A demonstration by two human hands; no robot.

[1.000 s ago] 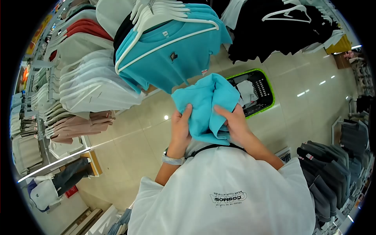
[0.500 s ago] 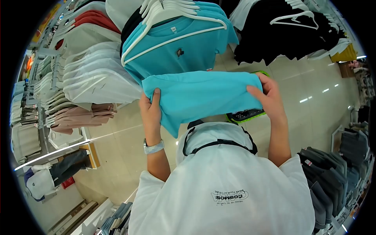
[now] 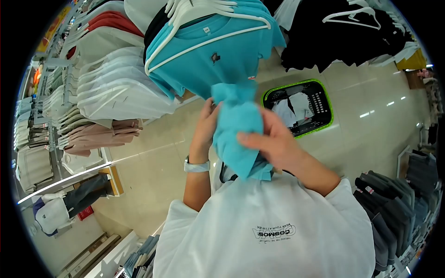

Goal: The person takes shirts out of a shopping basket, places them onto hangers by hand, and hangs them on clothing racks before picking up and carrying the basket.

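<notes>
Bunched and folded in front of my chest is a turquoise T-shirt [image 3: 235,125], slightly blurred by motion. My left hand [image 3: 206,127], with a watch on its wrist, holds its left side; the fingers are partly hidden by the cloth. On the other side my right hand [image 3: 278,143] grips the shirt, thumb lying over the front and fingers behind. Just beyond my hands hang matching turquoise T-shirts [image 3: 190,60] on white hangers.
A black basket with a green rim [image 3: 329,102] stands on the floor, holding white items. White shirts [image 3: 123,95] hang at the left, black garments [image 3: 320,41] at the far right. Dark grey clothes [image 3: 387,204] hang near my right. A dressed mannequin [image 3: 60,208] is at lower left.
The shirt has gone from a wide, stretched strip to a narrow bundle. My right hand has moved left towards my left hand, and the basket is now in fuller view.
</notes>
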